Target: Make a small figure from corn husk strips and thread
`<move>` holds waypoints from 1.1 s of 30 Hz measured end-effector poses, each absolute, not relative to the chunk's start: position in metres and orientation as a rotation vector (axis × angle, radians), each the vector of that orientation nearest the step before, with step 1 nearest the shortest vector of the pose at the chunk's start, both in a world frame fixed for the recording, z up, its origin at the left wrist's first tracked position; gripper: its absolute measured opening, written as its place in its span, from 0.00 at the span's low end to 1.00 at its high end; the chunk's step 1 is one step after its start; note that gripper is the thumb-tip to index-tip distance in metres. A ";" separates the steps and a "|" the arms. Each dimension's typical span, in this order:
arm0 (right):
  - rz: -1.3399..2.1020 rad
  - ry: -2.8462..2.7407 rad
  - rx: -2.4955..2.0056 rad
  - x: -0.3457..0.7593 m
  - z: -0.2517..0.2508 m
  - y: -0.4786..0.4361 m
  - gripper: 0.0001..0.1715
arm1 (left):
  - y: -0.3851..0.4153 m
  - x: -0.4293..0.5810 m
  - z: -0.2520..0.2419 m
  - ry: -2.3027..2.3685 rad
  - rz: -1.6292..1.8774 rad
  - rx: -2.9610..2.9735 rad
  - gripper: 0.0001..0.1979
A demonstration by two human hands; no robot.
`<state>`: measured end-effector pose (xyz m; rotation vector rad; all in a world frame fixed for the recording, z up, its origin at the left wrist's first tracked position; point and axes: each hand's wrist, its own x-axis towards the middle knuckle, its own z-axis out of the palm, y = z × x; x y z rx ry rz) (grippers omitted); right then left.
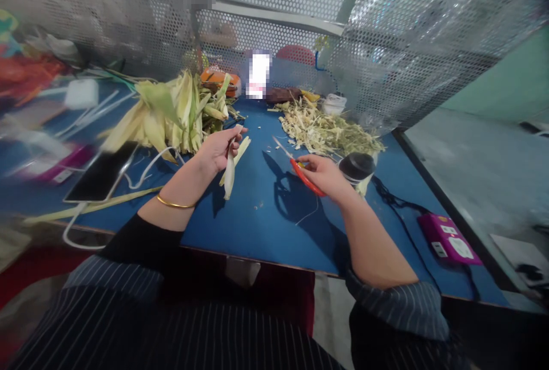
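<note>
In my left hand point(221, 147) are pale strips of corn husk point(230, 175), pinched between the fingers and hanging down over the blue table point(249, 221). My right hand point(319, 174) is closed around the red handles of a pair of scissors point(305, 176), whose blades point up and left towards the husk without touching it. A bundle of larger green and yellow corn husks point(184, 110) lies beyond my left hand. Past my right hand spreads a heap of shredded husk trimmings point(321, 130). A black-lidded jar point(357, 168) stands just right of that hand.
A phone point(103, 172) with a white cable point(146, 172) lies at left. At right are a purple power strip point(449, 238) and black cord point(397, 204). A perforated metal screen point(274, 32) rises behind the table, with a bright pixelated patch before it. A white cup point(334, 104) stands behind the trimmings.
</note>
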<state>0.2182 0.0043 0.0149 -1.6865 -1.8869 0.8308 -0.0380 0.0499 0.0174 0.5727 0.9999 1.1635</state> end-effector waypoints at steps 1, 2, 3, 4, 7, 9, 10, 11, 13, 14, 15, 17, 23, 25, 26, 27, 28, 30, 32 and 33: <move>0.878 -1.982 -1.687 0.219 0.018 0.004 0.21 | 0.049 -0.038 0.019 0.991 1.157 0.563 0.09; 0.951 -2.060 -1.684 0.220 0.021 0.005 0.20 | 0.048 -0.038 0.019 0.978 1.143 0.556 0.09; 1.054 -2.101 -1.682 0.221 0.023 0.006 0.19 | 0.047 -0.037 0.019 0.961 1.128 0.552 0.09; 1.175 -2.088 -1.687 0.223 0.023 0.009 0.19 | 0.046 -0.036 0.019 0.942 1.113 0.549 0.08; 1.329 -1.801 -1.791 0.225 0.017 0.024 0.19 | 0.045 -0.036 0.016 0.881 1.082 0.559 0.08; 1.057 -1.635 -1.855 0.223 0.013 0.035 0.14 | 0.046 -0.037 0.014 0.857 1.080 0.569 0.08; 0.980 -1.576 -1.850 0.220 0.012 0.039 0.13 | 0.047 -0.037 0.013 0.851 1.083 0.571 0.08; 0.974 -1.526 -1.821 0.214 0.013 0.043 0.13 | 0.048 -0.038 0.013 0.850 1.090 0.571 0.09; 1.121 -1.449 -1.734 0.199 0.016 0.049 0.15 | 0.049 -0.038 0.012 0.857 1.106 0.569 0.09; 1.208 -1.426 -1.691 0.190 0.018 0.052 0.15 | 0.049 -0.037 0.012 0.861 1.111 0.568 0.09; 1.263 -1.407 -1.671 0.181 0.019 0.056 0.14 | 0.049 -0.037 0.012 0.865 1.114 0.566 0.09; 1.326 -1.407 -1.676 0.164 0.020 0.067 0.12 | 0.049 -0.036 0.011 0.875 1.113 0.561 0.09; 1.225 -1.350 -1.771 0.165 0.016 0.090 0.11 | 0.050 -0.037 0.008 0.877 1.100 0.535 0.09; 1.246 -1.375 -1.765 0.181 0.018 0.082 0.12 | 0.049 -0.037 0.009 0.877 1.108 0.522 0.09; 1.291 -1.406 -1.761 0.189 0.019 0.075 0.13 | 0.048 -0.036 0.010 0.875 1.115 0.519 0.09; 1.360 -1.465 -1.755 0.196 0.020 0.068 0.14 | 0.047 -0.036 0.011 0.872 1.123 0.519 0.09; 1.385 -1.605 -1.759 0.202 0.019 0.061 0.15 | 0.046 -0.035 0.012 0.870 1.131 0.522 0.09; 1.118 -1.814 -1.859 0.209 0.016 0.051 0.15 | 0.042 -0.032 0.013 0.865 1.140 0.534 0.08; 0.661 -1.885 -1.975 0.210 0.009 0.047 0.16 | 0.038 -0.028 0.014 0.858 1.135 0.549 0.07; 0.445 -1.886 -2.007 0.209 0.005 0.047 0.17 | 0.036 -0.025 0.015 0.853 1.131 0.559 0.06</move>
